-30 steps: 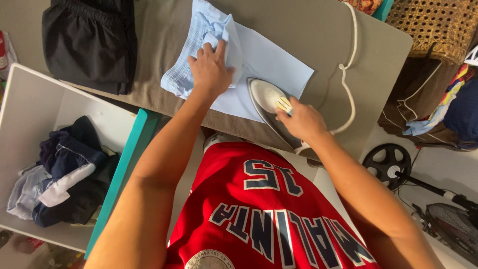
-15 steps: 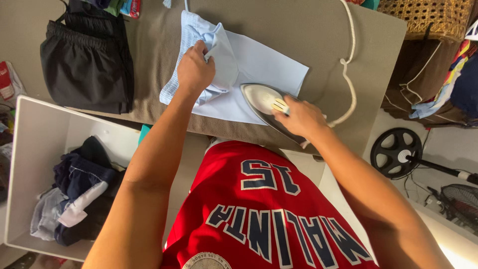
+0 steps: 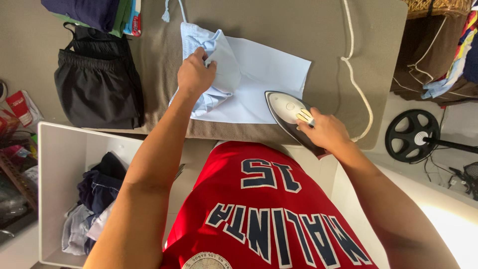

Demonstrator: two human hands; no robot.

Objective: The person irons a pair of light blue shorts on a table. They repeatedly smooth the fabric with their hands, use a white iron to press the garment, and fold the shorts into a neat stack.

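Brown padding covers the tabletop point(image 3: 279, 40), where a pale blue cloth point(image 3: 254, 79) lies mostly flat at centre, its left part bunched into folds. At 10 o'clock of the cloth's middle, the left hand point(image 3: 195, 74) is clamped on that bunched edge, fingers curled into the fabric. At 4 o'clock, the right hand point(image 3: 323, 130) is closed around the handle of the iron point(image 3: 289, 112), whose nose rests on the cloth's near right corner. The cloth looks thin, soft and limp, so it probably needs holding by a hem or corner. The iron seems rigid and weighty, safe only by its handle. A white cord point(image 3: 354, 74) runs along at 3 o'clock. Black shorts point(image 3: 97, 87) lie at 9 o'clock, well apart.
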